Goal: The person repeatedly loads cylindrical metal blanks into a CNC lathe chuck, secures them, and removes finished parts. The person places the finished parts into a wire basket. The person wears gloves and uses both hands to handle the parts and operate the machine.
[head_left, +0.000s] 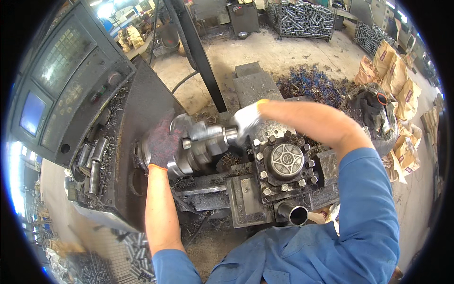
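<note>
L hand (164, 143), in dark glove w/ orange cuff, is on the steel chuck (202, 152) at left of lathe; fingers partly hidden, can't tell if they grip or just rest. R hand (247, 122), white glove w/ yellow cuff, is at right end of short bright rod (230, 133), which sits at chuck's right side. R hand is motion-blurred, so prob. touching the rod, but can't tell if closed on it.

Just right & near of chuck: tool post (285, 161), w/ round star-marked cap ringed by bolts. Open-ended tube (285, 209) on its near side. Far left: control panel (71, 92) w/ lit screen (32, 112); nearer, steel cylinders (97, 164) lie amid chips on a ledge. Far side, beyond lathe: blue-brown swarf pile (309, 87) on floor, bin of metal parts (300, 20) farther back. Far right: brown paper bags (396, 71). Near left: more metal parts (138, 255), loosely heaped.
</note>
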Demonstrator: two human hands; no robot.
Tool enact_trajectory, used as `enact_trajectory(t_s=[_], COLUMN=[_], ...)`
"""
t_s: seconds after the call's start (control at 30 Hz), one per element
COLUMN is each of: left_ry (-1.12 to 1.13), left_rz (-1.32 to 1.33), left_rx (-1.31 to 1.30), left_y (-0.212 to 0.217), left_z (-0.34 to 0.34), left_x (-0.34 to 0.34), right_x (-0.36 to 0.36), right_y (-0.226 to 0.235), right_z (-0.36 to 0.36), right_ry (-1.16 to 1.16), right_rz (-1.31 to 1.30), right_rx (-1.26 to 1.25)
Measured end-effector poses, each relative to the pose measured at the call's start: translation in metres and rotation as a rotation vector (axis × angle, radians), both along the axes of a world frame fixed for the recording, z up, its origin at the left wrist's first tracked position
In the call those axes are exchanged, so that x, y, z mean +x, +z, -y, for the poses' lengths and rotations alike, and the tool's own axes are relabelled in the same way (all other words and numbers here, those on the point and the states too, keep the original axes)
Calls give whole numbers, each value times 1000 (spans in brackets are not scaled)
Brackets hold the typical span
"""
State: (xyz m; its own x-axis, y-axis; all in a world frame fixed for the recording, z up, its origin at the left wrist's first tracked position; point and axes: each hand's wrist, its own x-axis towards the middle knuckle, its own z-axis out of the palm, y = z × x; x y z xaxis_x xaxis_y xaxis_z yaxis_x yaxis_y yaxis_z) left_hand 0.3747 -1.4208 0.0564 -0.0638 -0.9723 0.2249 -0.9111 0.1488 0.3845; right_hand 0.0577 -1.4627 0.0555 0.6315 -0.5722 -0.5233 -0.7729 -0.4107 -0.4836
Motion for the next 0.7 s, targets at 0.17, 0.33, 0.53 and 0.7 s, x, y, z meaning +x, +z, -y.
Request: enact_trajectory(t_s=[0.17, 0.33, 0.53, 0.7], left_ry=[-34, -4, 67, -23], left_rz=[36, 65, 402, 389], left_rx=[-130, -149, -166, -419], left_y=[-4, -5, -21, -35], left_z=[-7, -10, -1, -31], left_x=[3, 9, 26, 39], right_x=[14, 13, -42, -104], right_y=[-27, -43, -16, 26], right_z=[15, 43, 4, -42], right_ry=[194, 154, 24, -446], right_rz=[-119, -138, -348, 81], right_rx=[-228, -5, -294, -635])
